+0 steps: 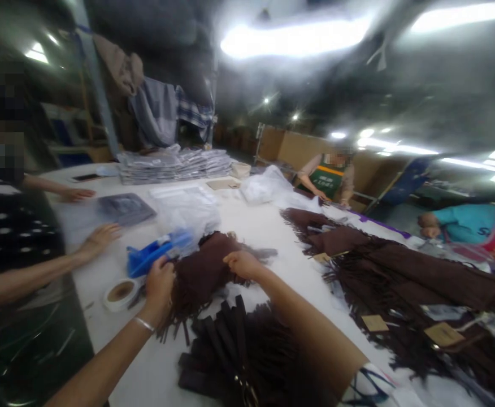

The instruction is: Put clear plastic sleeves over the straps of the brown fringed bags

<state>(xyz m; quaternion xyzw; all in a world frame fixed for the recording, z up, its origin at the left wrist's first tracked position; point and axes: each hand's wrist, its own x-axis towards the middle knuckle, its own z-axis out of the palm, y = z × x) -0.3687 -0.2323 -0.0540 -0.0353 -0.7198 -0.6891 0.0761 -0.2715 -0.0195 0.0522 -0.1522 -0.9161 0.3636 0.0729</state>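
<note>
A folded dark brown fringed scarf [203, 268] lies on the white table in front of me. My left hand [160, 285], with a bracelet at its wrist, is closed at the scarf's left edge. At the right edge my right hand [243, 264] has its fingers curled in a pinch on the cloth. Just beyond my left hand stands a blue tape dispenser [152, 254]. A roll of tape [120, 294] lies to that hand's left. Nearer to me, partly under my right forearm, is a bundle of dark flat strips [224, 345] beside more brown fringe.
Brown fringed scarves [400, 265] with cardboard tags [444, 334] cover the table's right side. Clear plastic bags [264, 186] and stacked packets [171, 164] lie at the back. A co-worker's hands rest near a bagged grey item [126, 208] at left; other people work across and right.
</note>
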